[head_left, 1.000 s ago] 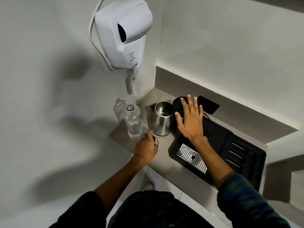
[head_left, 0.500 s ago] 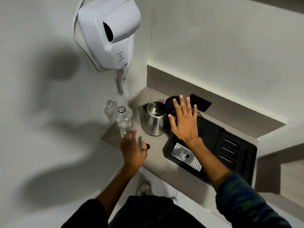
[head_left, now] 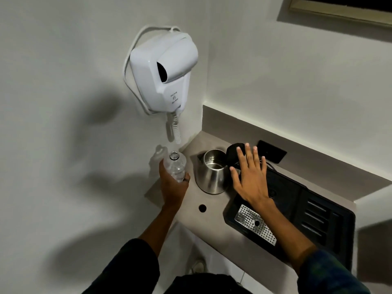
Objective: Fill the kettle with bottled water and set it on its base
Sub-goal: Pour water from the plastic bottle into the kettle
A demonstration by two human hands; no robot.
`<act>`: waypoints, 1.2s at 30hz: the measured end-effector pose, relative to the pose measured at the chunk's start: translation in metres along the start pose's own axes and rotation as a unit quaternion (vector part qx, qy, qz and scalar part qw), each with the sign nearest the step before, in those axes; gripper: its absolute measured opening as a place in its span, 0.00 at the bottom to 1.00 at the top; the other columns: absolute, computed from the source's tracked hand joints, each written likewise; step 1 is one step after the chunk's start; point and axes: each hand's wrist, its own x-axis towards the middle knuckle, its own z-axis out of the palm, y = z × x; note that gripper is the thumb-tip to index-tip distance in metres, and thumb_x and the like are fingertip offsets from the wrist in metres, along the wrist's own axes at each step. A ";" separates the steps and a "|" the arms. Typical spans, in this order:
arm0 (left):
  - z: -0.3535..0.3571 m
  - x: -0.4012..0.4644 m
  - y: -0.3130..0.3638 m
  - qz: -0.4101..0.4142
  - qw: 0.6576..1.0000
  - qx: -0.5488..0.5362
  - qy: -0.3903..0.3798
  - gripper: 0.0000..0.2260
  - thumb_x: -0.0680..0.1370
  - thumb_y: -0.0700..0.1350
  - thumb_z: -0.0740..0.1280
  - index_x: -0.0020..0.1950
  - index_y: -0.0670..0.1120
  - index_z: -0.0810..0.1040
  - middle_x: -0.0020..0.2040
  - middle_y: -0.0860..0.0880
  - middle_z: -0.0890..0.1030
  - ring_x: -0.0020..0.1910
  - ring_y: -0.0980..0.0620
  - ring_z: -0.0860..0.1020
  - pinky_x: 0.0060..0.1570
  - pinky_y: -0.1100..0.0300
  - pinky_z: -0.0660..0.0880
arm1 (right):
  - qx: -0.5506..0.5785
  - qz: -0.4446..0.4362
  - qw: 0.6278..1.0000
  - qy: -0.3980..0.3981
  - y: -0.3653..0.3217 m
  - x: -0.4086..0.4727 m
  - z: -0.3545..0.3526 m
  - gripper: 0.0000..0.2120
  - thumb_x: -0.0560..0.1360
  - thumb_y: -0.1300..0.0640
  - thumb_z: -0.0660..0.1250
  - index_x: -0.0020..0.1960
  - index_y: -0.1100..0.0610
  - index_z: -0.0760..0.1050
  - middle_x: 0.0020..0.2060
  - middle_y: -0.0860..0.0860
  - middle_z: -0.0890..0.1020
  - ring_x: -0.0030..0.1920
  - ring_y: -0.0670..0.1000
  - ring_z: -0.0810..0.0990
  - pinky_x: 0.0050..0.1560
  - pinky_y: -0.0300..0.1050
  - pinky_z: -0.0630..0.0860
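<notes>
- The left hand (head_left: 172, 188) has its fingers wrapped round the lower body of the bottle (head_left: 176, 166); the cap is off and the neck points up, the long axis close to upright.
- The bottle stands at the left end of the counter (head_left: 212, 217), near the wall, under the white dryer (head_left: 163, 71).
- The kettle (head_left: 213, 171) sits on the counter just to the right of the bottle, apart from it, lid flipped back and mouth open to the ceiling.
- The right hand (head_left: 250, 177) is spread flat, fingers loose and grasping nothing, hovering at the kettle's right side over the edge of the black tray (head_left: 314, 213). Whether it touches the kettle I cannot tell.
- The pour turns on this: the kettle's mouth lies right of the bottle's neck, so the bottle must lift and tip rightward. The left hand, already on the bottle, is the one to do it.
- I would guess the right hand is there to steady the kettle.
- The kettle is not yet on any base, and the base itself I cannot pick out.
</notes>
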 end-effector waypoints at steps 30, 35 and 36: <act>0.011 0.047 0.120 0.150 0.720 0.587 -0.338 0.48 0.58 0.53 0.84 0.73 0.49 0.66 0.58 0.47 0.83 0.56 0.44 0.83 0.45 0.56 0.72 | 0.003 -0.029 0.999 -0.031 0.006 0.005 -0.016 0.32 0.84 0.39 0.50 0.85 0.49 0.53 0.86 0.53 0.51 0.86 0.57 0.46 0.83 0.67 0.46; 0.012 0.046 0.119 0.146 0.724 0.583 -0.339 0.48 0.57 0.53 0.84 0.72 0.49 0.66 0.57 0.47 0.83 0.56 0.44 0.83 0.44 0.56 0.72 | 0.004 -0.032 0.999 -0.030 0.008 0.007 -0.018 0.32 0.84 0.39 0.51 0.85 0.49 0.54 0.86 0.53 0.52 0.86 0.57 0.46 0.83 0.68 0.46; 0.012 0.046 0.119 0.143 0.726 0.581 -0.340 0.47 0.56 0.53 0.84 0.71 0.49 0.67 0.56 0.47 0.83 0.55 0.44 0.83 0.44 0.56 0.72 | 0.005 -0.032 0.999 -0.029 0.009 0.007 -0.018 0.32 0.84 0.39 0.52 0.85 0.49 0.54 0.86 0.53 0.52 0.86 0.57 0.47 0.83 0.68 0.46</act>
